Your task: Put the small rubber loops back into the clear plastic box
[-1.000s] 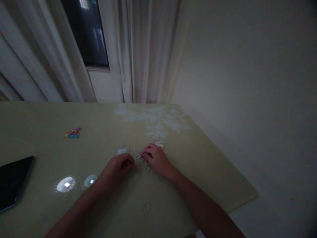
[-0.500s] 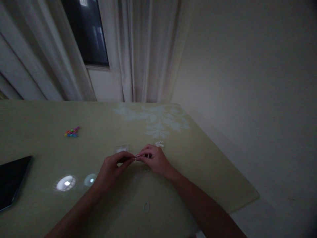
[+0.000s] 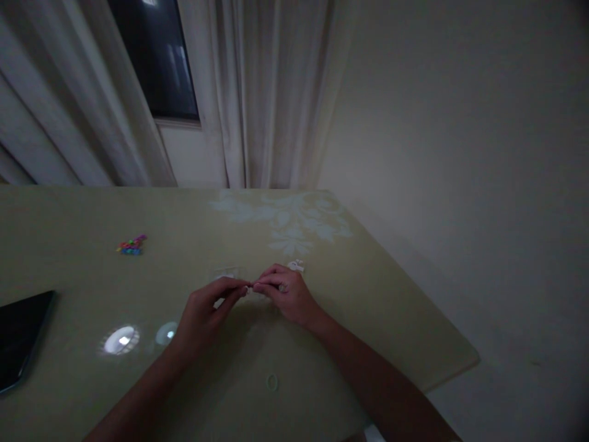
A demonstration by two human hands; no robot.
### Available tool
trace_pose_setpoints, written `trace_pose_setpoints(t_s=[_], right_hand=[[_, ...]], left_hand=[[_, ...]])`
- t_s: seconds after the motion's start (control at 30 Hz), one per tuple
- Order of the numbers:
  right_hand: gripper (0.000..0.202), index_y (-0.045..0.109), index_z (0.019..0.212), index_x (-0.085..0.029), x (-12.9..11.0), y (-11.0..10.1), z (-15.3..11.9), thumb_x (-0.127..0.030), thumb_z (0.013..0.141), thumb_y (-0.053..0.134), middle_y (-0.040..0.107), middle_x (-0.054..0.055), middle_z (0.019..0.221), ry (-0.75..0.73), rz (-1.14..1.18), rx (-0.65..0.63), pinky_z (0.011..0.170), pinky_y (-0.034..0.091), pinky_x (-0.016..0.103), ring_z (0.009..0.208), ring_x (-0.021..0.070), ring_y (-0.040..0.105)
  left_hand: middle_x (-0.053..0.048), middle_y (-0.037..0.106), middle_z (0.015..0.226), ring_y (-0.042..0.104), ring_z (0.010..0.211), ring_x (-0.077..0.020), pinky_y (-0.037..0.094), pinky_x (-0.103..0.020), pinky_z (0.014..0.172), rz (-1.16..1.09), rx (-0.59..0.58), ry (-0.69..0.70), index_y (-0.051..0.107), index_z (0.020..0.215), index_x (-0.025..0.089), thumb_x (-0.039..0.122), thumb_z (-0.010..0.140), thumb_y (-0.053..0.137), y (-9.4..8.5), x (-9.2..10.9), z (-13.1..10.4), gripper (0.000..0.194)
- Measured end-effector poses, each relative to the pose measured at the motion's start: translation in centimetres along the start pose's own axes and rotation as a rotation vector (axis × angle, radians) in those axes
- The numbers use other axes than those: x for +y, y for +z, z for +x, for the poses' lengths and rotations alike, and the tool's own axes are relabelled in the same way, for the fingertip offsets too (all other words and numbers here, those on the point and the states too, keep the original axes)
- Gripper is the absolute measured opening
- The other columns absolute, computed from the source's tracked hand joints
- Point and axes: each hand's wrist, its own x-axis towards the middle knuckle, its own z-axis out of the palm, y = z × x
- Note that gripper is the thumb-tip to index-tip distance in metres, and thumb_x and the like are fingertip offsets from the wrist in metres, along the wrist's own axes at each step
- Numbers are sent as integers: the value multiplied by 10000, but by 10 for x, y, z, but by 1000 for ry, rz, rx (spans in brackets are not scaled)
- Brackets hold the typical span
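My left hand (image 3: pixel 209 307) and my right hand (image 3: pixel 288 294) meet fingertip to fingertip over the middle of the table. Both are closed in a pinch on a tiny pale piece (image 3: pixel 250 291), too small and dim to name. Just behind my left hand lies a clear, flat, box-like item (image 3: pixel 227 272), partly covered by the fingers. Some small white pieces (image 3: pixel 297 265) rest behind my right hand. Nearer to me, a thin pale ring (image 3: pixel 272 382) lies on the table between my forearms.
A small heap of colourful pieces (image 3: pixel 132 245) sits at the left on the glossy table (image 3: pixel 368 319). A dark tablet-like device (image 3: pixel 25 337) lies at the left edge. Curtains (image 3: pixel 271 92) and a wall (image 3: pixel 460 153) stand behind and to the right.
Both hands stay together, with the fingertips slightly higher and the pinch shifted a little. The small pale loop that showed beneath my right hand is no longer visible.
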Motion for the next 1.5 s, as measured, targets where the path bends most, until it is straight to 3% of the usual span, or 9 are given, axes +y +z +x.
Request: trace_pose_setpoints(t_s=[0.27,0.43,0.57,0.87,1.0,1.17,1.3,1.4,1.5], right_hand=[[108,862,995,-223,6,3,-1,-297,929,817,703,34,928,12,-7,32,778,519,265,861,154,664],[178,849,1114,-246,9,3,0,-200,976,746,678,37,941,8,-35,28,772,514,261,865,151,649],[187,854,1103,-238,12,4,0,-188,934,792,729,42,916,9,-13,61,738,518,256,829,152,675],[152,872,946,-218,8,6,-2,-355,883,860,757,46,802,-36,40,106,665,497,262,684,142,653],[229,871,934,-229,8,8,-3,-452,887,843,776,55,817,-47,73,88,675,511,269,710,156,680],[245,868,949,-234,5,10,-4,-466,939,788,788,58,854,-75,95,47,741,531,282,783,168,709],[282,862,903,-221,3,11,-4,-498,911,808,763,51,805,-57,83,40,696,507,275,733,159,682],[268,854,878,-210,4,4,0,-473,910,816,741,43,779,-48,62,79,670,484,269,707,150,651],[160,841,901,-202,7,-16,6,-356,931,809,747,42,822,-12,-14,157,689,480,265,741,150,646]], left_hand=[[-37,837,942,793,834,-202,620,-285,769,0,9,34,804,988,239,373,960,682,2,-3,1,183],[-30,839,955,788,826,-192,626,-267,740,2,104,75,813,1023,247,344,961,673,2,-6,1,181],[-25,851,954,802,812,-196,633,-267,735,-1,134,57,820,1010,250,350,936,715,2,-10,1,162],[-22,852,946,801,808,-190,636,-262,738,10,134,88,843,993,263,318,925,725,1,-7,1,147],[-17,864,928,816,797,-202,651,-271,728,-1,116,96,855,974,273,291,906,732,1,-10,1,141],[-18,872,987,837,854,-227,670,-309,789,-7,92,125,864,1030,303,301,931,708,3,-16,-1,185],[-13,870,955,828,831,-209,658,-285,773,-7,71,140,860,1002,296,293,934,706,3,-10,-2,168],[-10,861,898,813,759,-191,639,-252,695,-3,77,99,848,970,280,308,922,727,2,-6,-2,133],[-24,865,923,827,790,-205,650,-264,727,-39,100,37,838,1002,265,346,917,745,0,-9,-2,151]])
